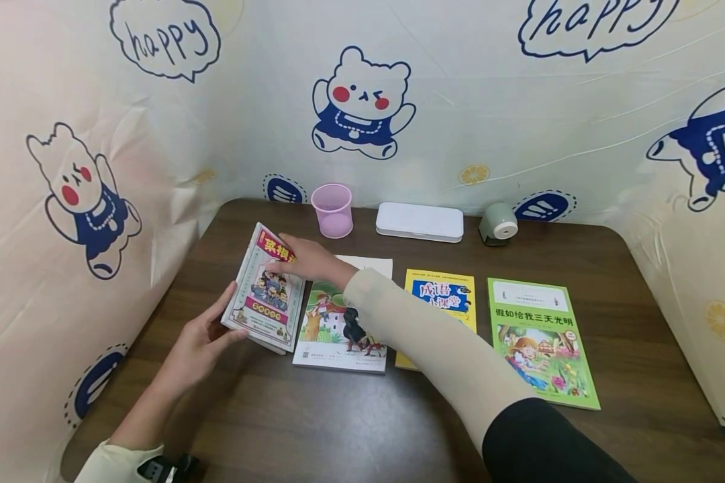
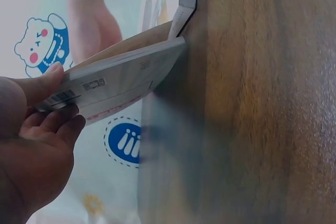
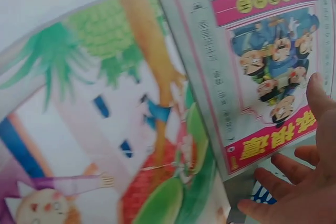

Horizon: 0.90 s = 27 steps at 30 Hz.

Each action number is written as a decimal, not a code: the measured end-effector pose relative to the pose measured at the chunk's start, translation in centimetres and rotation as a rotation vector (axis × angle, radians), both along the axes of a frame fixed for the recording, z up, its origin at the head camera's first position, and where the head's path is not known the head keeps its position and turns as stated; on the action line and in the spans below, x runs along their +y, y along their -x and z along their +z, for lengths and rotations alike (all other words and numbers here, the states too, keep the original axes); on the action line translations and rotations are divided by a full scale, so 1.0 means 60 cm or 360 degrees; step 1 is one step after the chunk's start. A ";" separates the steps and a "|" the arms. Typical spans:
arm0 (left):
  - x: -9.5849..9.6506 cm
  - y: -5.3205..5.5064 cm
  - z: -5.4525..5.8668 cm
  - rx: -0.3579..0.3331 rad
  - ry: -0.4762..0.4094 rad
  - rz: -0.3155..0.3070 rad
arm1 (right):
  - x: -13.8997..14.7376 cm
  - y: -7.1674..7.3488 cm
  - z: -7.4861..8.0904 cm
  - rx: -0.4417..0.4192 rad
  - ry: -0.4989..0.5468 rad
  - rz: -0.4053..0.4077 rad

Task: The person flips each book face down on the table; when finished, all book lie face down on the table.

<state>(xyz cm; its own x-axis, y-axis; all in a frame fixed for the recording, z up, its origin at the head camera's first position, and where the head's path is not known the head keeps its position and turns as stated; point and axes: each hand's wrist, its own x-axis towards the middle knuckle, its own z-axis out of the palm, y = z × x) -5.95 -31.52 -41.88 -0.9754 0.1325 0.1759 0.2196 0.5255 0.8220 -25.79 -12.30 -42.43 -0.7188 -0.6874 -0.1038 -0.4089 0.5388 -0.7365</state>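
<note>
In the head view my left hand (image 1: 196, 342) holds a pale book (image 1: 266, 295) with a pink title band by its left edge. The book is tilted up off the table. Its back cover (image 2: 105, 85), with a barcode, shows in the left wrist view, where the left thumb lies on one side and the fingers on the other. My right hand (image 1: 308, 258) is at the book's upper right, thumb over the front cover. Its fingers (image 3: 278, 182) are spread along the top edge; whether they press on it is unclear. A white illustrated book (image 1: 344, 335) lies beside, partly under the right forearm.
A yellow book (image 1: 441, 295), partly covered by the right sleeve, and a green book (image 1: 544, 342) lie to the right on the brown table (image 1: 338, 429). Along the back stand a pink cup (image 1: 332, 211), a white flat case (image 1: 419, 221) and a small grey-green device (image 1: 498, 223).
</note>
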 end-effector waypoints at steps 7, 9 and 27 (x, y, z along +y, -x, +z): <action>0.006 -0.001 0.004 0.0008 -0.0002 -0.0033 | -0.005 0.001 0.019 -0.0050 0.0090 -0.0037; 0.008 -0.002 0.006 0.0009 -0.0003 -0.0040 | -0.005 0.001 0.025 -0.0052 0.0133 -0.0041; 0.011 -0.004 0.025 0.0065 0.0147 -0.0088 | -0.009 -0.003 0.051 -0.0138 0.0337 -0.0107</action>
